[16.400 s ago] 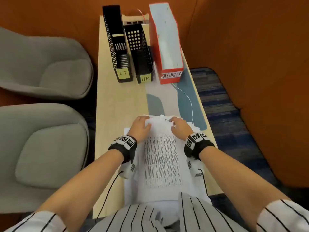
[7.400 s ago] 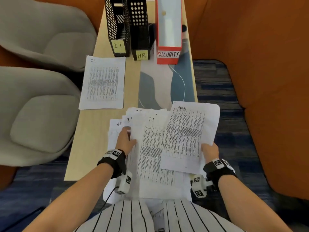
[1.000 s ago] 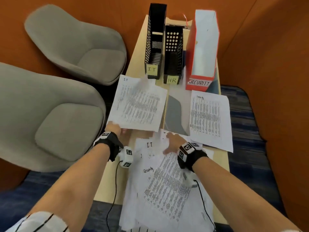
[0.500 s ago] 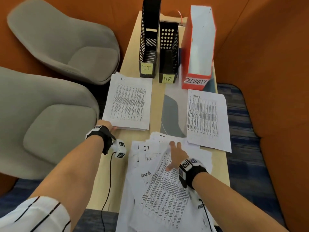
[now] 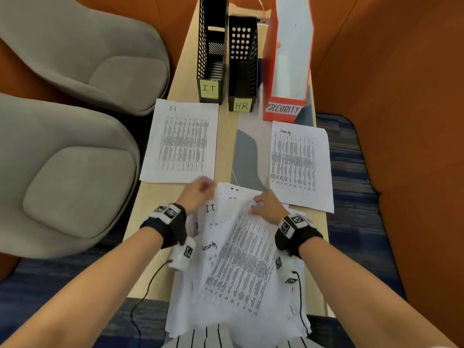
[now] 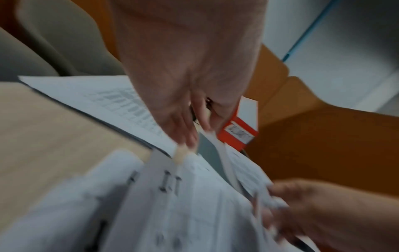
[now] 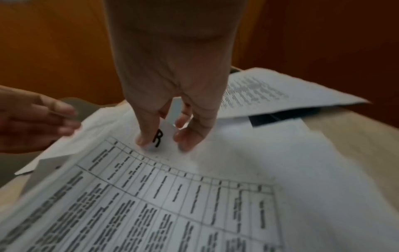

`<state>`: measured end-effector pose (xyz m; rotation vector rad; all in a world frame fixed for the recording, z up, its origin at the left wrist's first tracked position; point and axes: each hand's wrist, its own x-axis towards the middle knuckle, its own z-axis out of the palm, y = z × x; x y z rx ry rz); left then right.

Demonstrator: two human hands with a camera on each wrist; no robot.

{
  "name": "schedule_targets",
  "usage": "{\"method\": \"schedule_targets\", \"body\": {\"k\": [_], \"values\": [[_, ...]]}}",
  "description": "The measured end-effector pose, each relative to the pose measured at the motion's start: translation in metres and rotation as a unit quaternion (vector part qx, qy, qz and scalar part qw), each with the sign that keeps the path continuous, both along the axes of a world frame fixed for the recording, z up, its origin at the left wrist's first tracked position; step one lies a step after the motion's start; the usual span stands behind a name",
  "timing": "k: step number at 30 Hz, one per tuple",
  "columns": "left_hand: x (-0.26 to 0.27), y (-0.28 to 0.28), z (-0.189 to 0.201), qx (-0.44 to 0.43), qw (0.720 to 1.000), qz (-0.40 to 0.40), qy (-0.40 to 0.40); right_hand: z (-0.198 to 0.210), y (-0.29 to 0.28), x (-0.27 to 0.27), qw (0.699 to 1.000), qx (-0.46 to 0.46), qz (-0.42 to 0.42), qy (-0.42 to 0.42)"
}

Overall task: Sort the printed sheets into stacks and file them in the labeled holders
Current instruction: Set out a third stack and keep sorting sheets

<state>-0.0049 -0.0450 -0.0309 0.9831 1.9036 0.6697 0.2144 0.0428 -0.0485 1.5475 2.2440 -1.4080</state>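
Observation:
A loose pile of printed sheets [image 5: 238, 259] lies at the table's near end, with a tilted sheet on top. My right hand [image 5: 258, 205] has its fingertips [image 7: 144, 141] pressed on that sheet's top edge, beside a written "R" [image 7: 157, 138]. The left hand [image 5: 200, 190] is at the pile's far left corner, fingers straight [image 7: 62, 119] against a raised sheet edge. An "IT" stack [image 5: 178, 141] lies far left. A "Security" sheet [image 5: 298, 164] lies far right. Behind them stand the black IT holder [image 5: 211, 51], the black HR holder [image 5: 242, 61] and the red SECURITY holder [image 5: 288, 59].
Two grey armchairs [image 5: 75, 187] stand close to the table's left edge. Orange walls [image 5: 389, 96] close in behind and on the right. Bare wood [image 5: 226, 151] and a grey-blue mat [image 5: 244, 156] show between the two sorted sheets. A wrist cable [image 5: 148, 287] hangs off the near edge.
My left hand has left the IT stack and come right to the pile's far corner. The right hand has slid up to the top edge of the tilted sheet.

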Motion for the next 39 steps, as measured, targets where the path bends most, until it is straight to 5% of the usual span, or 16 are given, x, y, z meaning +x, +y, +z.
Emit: {"method": "schedule_targets", "body": {"k": [2, 7, 10, 13, 16, 19, 22, 24, 27, 30, 34, 39], "values": [[0.028, -0.016, -0.006, -0.052, 0.991, -0.123, -0.001, 0.011, 0.004, 0.004, 1.0, -0.017, 0.013, 0.002], [0.068, -0.04, -0.01, -0.079, 0.979, -0.149, -0.111, 0.032, 0.009, 0.007, 0.993, -0.096, -0.036, 0.058], [0.073, -0.047, -0.01, -0.059, 0.988, -0.067, -0.129, 0.037, 0.011, 0.014, 0.991, -0.122, -0.024, 0.044], [0.061, -0.054, -0.012, -0.032, 0.989, 0.008, -0.145, 0.041, 0.015, 0.037, 0.983, -0.061, 0.088, -0.147], [0.049, -0.059, -0.006, -0.01, 0.98, 0.066, -0.187, 0.021, 0.017, 0.072, 0.988, 0.013, -0.043, -0.145], [0.035, -0.05, -0.003, 0.028, 0.961, 0.178, -0.21, 0.017, 0.002, 0.089, 0.961, -0.166, -0.211, 0.062], [0.026, -0.029, 0.003, 0.072, 0.93, 0.264, -0.247, 0.016, -0.03, 0.09, 0.896, -0.412, -0.106, 0.122], [0.025, -0.015, 0.011, 0.098, 0.919, 0.282, -0.258, 0.006, -0.044, 0.087, 0.896, -0.42, -0.106, 0.099], [0.026, -0.002, 0.014, 0.05, 0.952, 0.219, -0.206, -0.006, -0.041, 0.077, 0.888, -0.325, -0.286, 0.155], [0.032, -0.011, -0.001, -0.098, 0.984, 0.099, -0.107, -0.003, -0.011, 0.06, 0.903, -0.247, -0.323, 0.136], [0.051, -0.031, -0.012, -0.231, 0.959, -0.147, 0.07, 0.005, 0.035, 0.025, 0.882, -0.288, -0.348, 0.139], [0.067, -0.042, -0.028, -0.24, 0.962, -0.115, 0.054, 0.011, 0.068, -0.005, 0.829, -0.357, -0.398, 0.163]]}}
